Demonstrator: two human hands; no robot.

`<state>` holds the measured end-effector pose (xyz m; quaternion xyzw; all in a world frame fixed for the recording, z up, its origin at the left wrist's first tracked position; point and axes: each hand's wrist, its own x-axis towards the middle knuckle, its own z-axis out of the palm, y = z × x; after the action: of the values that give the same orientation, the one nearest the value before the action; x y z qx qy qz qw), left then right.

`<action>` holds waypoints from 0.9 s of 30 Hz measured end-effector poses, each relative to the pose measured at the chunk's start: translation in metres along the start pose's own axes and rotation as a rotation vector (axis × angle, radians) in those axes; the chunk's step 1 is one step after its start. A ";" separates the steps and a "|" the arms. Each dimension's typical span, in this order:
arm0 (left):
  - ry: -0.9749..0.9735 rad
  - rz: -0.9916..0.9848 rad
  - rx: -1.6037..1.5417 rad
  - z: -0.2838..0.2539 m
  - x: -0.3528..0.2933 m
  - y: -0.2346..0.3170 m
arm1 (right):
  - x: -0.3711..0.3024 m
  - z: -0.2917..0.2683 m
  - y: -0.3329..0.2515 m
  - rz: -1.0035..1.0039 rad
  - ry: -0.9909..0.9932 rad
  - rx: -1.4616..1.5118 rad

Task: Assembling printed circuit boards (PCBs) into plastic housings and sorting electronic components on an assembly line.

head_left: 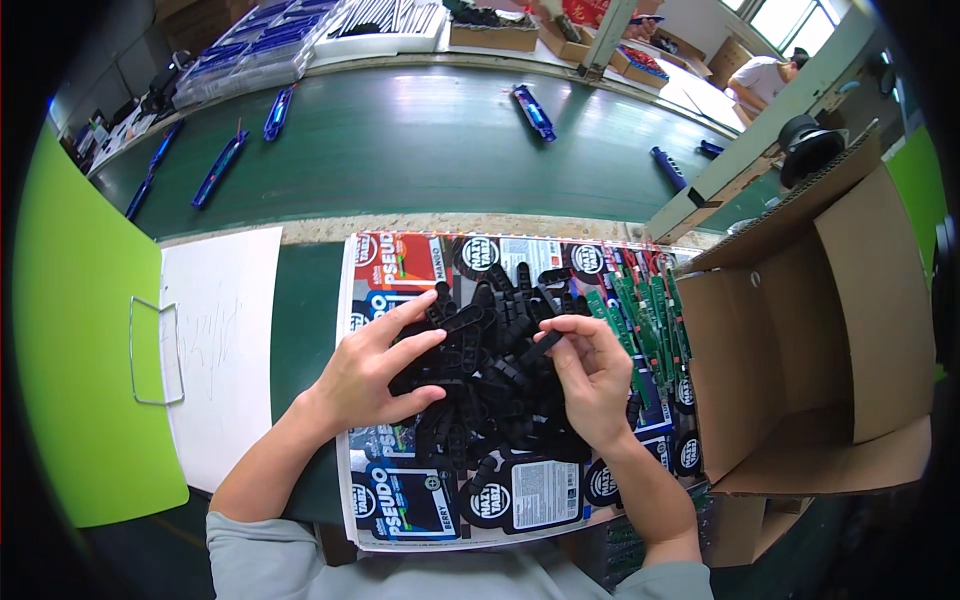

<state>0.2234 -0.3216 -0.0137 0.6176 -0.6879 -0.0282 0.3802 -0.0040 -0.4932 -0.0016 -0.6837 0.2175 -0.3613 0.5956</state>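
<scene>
A heap of small black plastic parts point(470, 400), oblong with rounded ends, lies on a stack of printed sheets point(410, 545) in front of me. My left hand point(385, 360) rests at the heap's left side, its fingers spread and touching parts there. Over the right side of the heap, my right hand point(595, 375) pinches one black plastic part point(543, 347) between thumb and fingers. To the right of the heap lie several narrow green circuit boards point(655, 320) with thin wires.
Beyond the sheets runs a green conveyor belt point(400, 150) carrying several blue parts point(533, 112). An open cardboard box point(790, 350) stands at right, beside a metal post point(740, 150). At left is a lime-green clipboard point(100, 350) with white paper point(222, 350). Another person point(765, 80) sits far right.
</scene>
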 end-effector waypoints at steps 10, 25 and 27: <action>-0.002 0.001 -0.002 0.000 0.001 -0.001 | -0.001 -0.003 0.006 -0.044 0.027 -0.124; 0.009 -0.033 -0.034 -0.001 -0.001 0.000 | -0.002 -0.006 0.004 -0.020 -0.060 -0.175; 0.013 -0.027 -0.007 -0.002 0.000 0.001 | -0.002 -0.006 0.003 -0.027 -0.070 -0.180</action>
<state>0.2235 -0.3205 -0.0114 0.6257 -0.6770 -0.0319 0.3862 -0.0098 -0.4966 -0.0051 -0.7495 0.2190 -0.3243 0.5340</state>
